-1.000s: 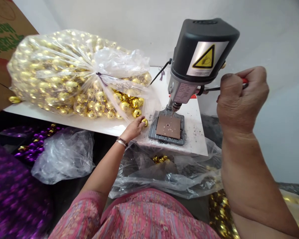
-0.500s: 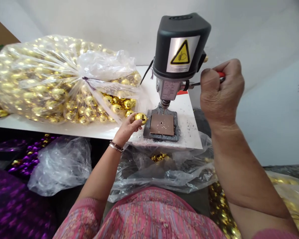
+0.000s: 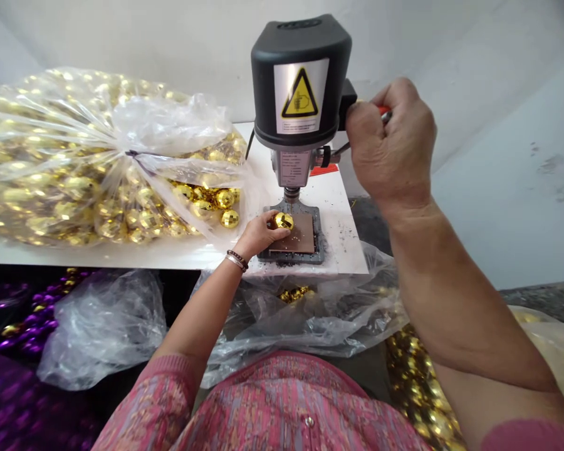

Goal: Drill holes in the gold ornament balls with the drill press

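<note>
Gold ball point(image 3: 283, 222) in the left hand's fingers, over the brown plate point(image 3: 303, 241) at the centre of the frame, right below the chuck point(image 3: 292, 193) of the drill press point(image 3: 301, 81). Half a second ago it was just left of that plate, and I could see a small hole in the plate's face; now the ball and fingers hide that spot. The left hand point(image 3: 262, 234) has it pinched between thumb and fingers, clamped fairly snugly. Up at the upper right, the right hand point(image 3: 395, 144) stays closed around the red-ended lever point(image 3: 342, 149). The whole view has swung, so the press stands further left in the frame than before. Over on the left, the clear bag point(image 3: 51, 181) bulges with gold balls, and one loose ball point(image 3: 230, 218) by its mouth, partly covered by the hand earlier, now shows whole. Dark shavings point(image 3: 341, 235) speckle the white table point(image 3: 192, 257).
</note>
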`<state>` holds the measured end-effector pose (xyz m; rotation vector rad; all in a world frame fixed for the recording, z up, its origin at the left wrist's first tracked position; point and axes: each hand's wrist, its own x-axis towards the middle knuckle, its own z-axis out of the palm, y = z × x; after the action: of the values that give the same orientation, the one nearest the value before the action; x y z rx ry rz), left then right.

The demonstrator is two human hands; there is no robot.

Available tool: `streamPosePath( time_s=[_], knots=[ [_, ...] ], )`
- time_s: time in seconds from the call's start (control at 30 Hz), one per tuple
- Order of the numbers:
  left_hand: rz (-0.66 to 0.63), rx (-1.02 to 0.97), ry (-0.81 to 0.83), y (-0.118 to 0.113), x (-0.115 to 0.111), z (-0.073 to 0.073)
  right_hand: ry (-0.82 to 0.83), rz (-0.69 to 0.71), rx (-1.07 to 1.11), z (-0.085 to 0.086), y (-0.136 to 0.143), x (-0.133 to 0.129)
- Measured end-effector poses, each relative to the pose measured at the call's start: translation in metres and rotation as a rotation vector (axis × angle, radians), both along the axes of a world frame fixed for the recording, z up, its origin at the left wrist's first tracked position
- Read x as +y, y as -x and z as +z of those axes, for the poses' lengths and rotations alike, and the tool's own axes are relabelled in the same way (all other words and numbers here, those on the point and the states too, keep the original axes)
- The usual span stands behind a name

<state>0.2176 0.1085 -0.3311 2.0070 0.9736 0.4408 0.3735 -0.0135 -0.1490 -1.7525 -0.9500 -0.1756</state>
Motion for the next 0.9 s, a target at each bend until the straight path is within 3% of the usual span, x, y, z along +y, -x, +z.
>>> streamPosePath(
  time_s=[0.3,0.47,0.57,0.73,0.9],
  knots=[
    [-0.097,0.204,-0.312,-0.017,-0.009,0.020,0.014,0.023,0.001,0.013,-0.007,0.010],
    [-0.112,0.201,-0.288,-0.020,-0.009,0.019,0.013,0.039,0.006,0.010,-0.004,0.006],
    [-0.081,0.168,-0.259,-0.020,-0.008,0.012,-0.056,0.060,-0.008,-0.002,-0.002,0.002],
    [-0.085,0.103,-0.198,-0.022,-0.005,0.000,-0.176,0.099,-0.112,-0.038,-0.002,-0.009],
    [-0.084,0.088,-0.220,-0.021,-0.006,-0.001,-0.164,0.055,-0.232,-0.067,-0.001,-0.018]
  ],
)
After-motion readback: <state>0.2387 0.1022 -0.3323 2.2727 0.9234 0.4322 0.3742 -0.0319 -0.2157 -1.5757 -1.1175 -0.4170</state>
